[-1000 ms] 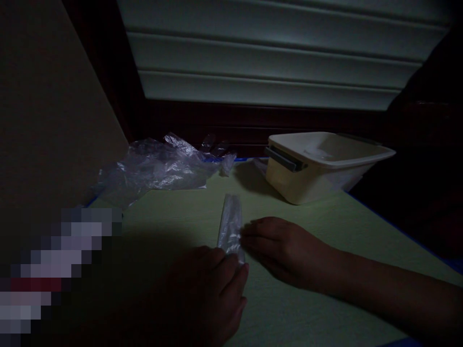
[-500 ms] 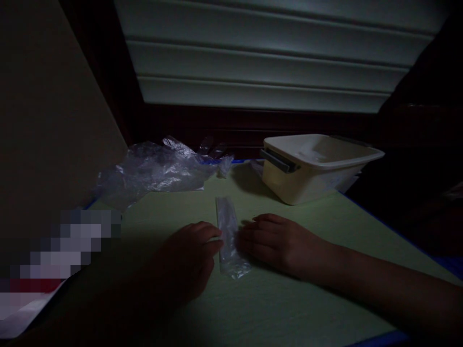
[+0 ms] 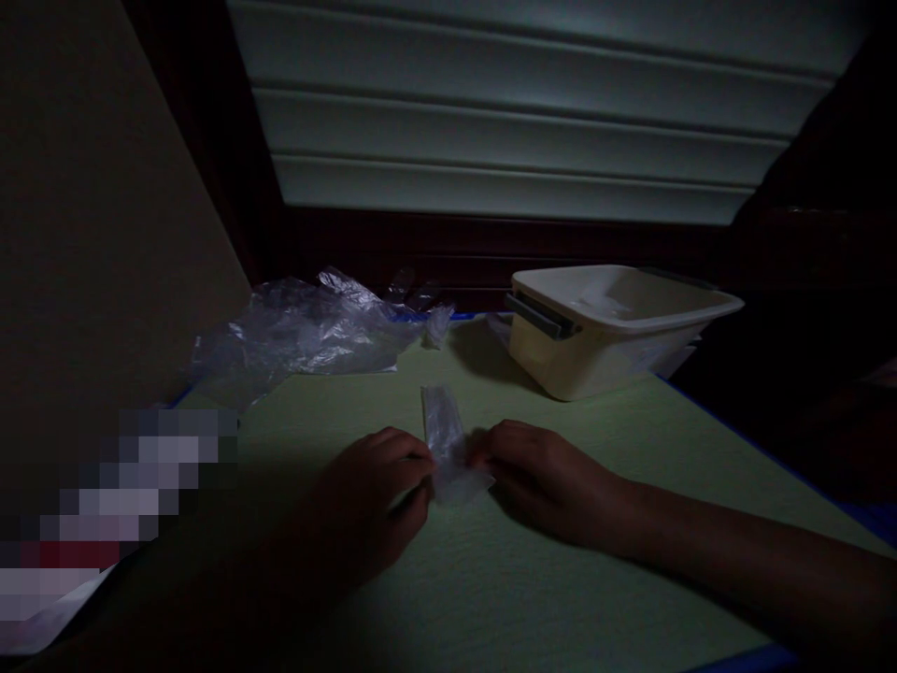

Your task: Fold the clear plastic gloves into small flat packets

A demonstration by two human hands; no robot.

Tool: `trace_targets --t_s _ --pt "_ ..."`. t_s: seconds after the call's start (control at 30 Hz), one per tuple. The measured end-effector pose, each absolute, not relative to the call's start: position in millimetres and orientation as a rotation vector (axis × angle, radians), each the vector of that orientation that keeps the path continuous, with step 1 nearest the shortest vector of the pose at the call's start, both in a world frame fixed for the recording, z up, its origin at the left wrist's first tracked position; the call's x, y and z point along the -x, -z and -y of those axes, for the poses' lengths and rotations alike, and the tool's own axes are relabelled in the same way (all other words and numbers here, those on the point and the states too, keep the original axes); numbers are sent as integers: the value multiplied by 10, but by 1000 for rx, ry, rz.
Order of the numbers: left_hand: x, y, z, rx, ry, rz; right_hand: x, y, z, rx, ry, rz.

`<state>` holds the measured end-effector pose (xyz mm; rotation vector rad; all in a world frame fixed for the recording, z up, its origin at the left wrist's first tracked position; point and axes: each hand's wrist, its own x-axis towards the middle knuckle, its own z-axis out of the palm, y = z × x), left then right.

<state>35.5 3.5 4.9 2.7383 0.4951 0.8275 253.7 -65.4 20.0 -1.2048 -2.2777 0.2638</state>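
Note:
A narrow folded strip of clear plastic film [image 3: 444, 430] lies on the green tabletop [image 3: 561, 598], in the middle between my hands. Its near end is bunched up and spreads toward the right. My left hand [image 3: 382, 495] pinches the strip's left edge between thumb and fingers. On the other side, my right hand [image 3: 536, 477] has its fingers bent and pressed together at the strip's right edge, fingertips on the plastic. Dim light hides the exact fingertip contact.
Crumpled clear plastic [image 3: 308, 327] is heaped at the back left. A cream bin [image 3: 581, 360] with grey handles stands at the back right, something pale inside. A blurred, pixelated item [image 3: 140, 495] lies at the left edge. Behind is a slatted panel [image 3: 519, 131].
The strip's near end has been drawn up, so it looks shorter and more bunched. My right hand's fingers have gone from lying flat beside it to bent and closed at its edge.

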Motion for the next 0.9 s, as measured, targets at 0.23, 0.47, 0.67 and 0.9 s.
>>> trace_targets --t_s 0.23,0.47,0.67,0.9 --pt "-357 -40 -86 -2722 -793 -517 -2484 -202 689 1208 -365 2176" --pt "-382 -39 -71 -2650 -860 -517 -2427 -222 713 1132 -409 2196" --pt "-404 -60 -21 -2605 -893 -540 -2402 -206 710 1282 -700 1975" --pt "-432 -44 -33 -2628 -889 -612 -2383 -117 705 1341 -819 1821"
